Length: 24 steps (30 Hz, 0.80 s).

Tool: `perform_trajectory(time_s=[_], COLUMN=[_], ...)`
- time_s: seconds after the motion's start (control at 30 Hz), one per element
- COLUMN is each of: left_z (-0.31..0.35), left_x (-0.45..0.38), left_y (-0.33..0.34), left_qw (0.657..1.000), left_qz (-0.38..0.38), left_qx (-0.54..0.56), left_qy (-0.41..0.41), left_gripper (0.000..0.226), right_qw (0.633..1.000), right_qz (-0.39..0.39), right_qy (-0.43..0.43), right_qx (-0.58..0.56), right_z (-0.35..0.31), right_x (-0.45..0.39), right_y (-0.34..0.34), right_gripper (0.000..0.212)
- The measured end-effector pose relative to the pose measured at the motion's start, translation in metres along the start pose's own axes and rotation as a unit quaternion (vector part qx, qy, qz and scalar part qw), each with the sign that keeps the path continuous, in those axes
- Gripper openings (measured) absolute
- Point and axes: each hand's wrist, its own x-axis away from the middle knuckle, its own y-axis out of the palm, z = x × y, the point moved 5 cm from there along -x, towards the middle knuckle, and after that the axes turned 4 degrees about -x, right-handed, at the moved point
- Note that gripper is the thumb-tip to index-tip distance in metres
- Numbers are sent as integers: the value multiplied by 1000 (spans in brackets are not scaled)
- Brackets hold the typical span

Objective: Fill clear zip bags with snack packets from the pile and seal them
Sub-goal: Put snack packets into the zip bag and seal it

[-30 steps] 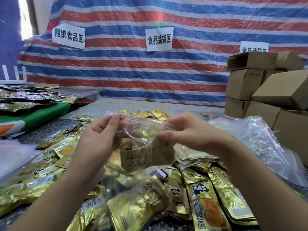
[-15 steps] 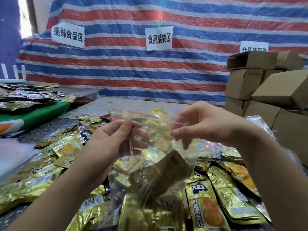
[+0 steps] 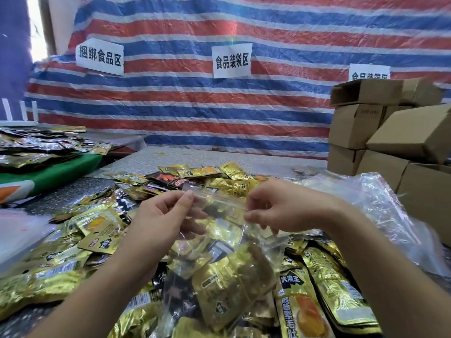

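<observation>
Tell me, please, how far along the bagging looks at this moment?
Done: gold packets already sit inside the clear zip bag. In hand: the left hand and right hand pinch its zip strip at either end, apparently sealing. Left: a large pile of packets remains on the table.

Bright, even daylight fills the scene, strongest from a blown-out white window gap (image 3: 36,28) left of the striped tarp (image 3: 219,113), which washes pale with haze near that gap. Shadows are soft and faint. The gold snack packets (image 3: 61,276) below the tarp throw hard glare spots, and the heap of clear bags (image 3: 390,215) at lower right glints. Wide-angle bending curves the tarp's stripes toward the edges. The corners smear slightly; the clear zip bag (image 3: 219,228) is softly blurred.
</observation>
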Motion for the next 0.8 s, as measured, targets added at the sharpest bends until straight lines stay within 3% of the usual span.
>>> perform_trajectory(time_s=[0.13,0.3,0.53,0.8], left_z=[4,0,-6,-1], left_x=[0,-2,2,2], left_y=[-4,-6,9,6], left_qw=[998,999,1000,999], left_qz=[35,37,-9,11], left_qx=[24,18,-13,-20], left_qy=[40,29,13,44], left_gripper=[31,24,12,28], right_qw=[998,999,994,984], right_qz=[31,43,93,135], right_qy=[-21,-28,-46,-50], right_qx=[-48,-7,-23,-105], right_z=[-1,-6,-31,-32], right_x=[2,0,-12,-14], right_y=[-11,-5,21,22], right_gripper=[18,17,23,17])
